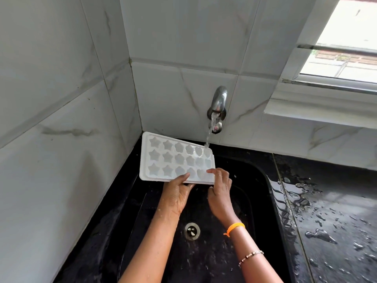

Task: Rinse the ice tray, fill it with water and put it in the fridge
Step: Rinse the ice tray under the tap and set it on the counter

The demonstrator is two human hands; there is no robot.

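Note:
A white ice tray (163,158) with star and heart moulds is held face up over a black sink (263,180). Both hands are on its near long edge. My left hand (177,193) grips that edge from below with the thumb on top. My right hand (220,188) pinches the near right corner, fingers on the top face. A steel wall tap (218,101) runs, and its stream of water (208,137) falls into the moulds at the tray's far right corner.
The sink drain (192,231) lies below my forearms. A wet black counter (336,211) with puddles stretches to the right. Marble-patterned wall tiles (61,119) close in on the left and behind. A window (346,41) is at the upper right.

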